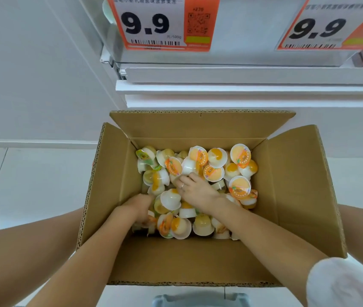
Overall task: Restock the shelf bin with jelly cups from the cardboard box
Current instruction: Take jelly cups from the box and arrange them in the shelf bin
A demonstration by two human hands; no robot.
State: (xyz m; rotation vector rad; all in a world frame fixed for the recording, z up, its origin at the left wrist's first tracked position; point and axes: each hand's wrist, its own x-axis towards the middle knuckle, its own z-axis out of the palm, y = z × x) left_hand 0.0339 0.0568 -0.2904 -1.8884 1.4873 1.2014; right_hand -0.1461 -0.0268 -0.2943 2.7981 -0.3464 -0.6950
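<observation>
Both bare hands reach into the open brown corrugated cardboard box (198,260), which stands on the pale floor below the white shelf (242,89) and holds a heap of small round white-and-orange plastic jelly cups (239,188). The left hand (138,207) is buried among the cups, its fingers hidden so their state cannot be told, while the right hand (195,188), a ring on one finger, curls its fingers over the cups without clearly holding one. Above hang two orange-bordered white price tags (154,23), each reading "9.9", the left one also "元/500g" with a barcode and QR code.

arms: bare to past the elbow
right sleeve (344,282): white, short
right hand (195,189): thin ring on one finger
</observation>
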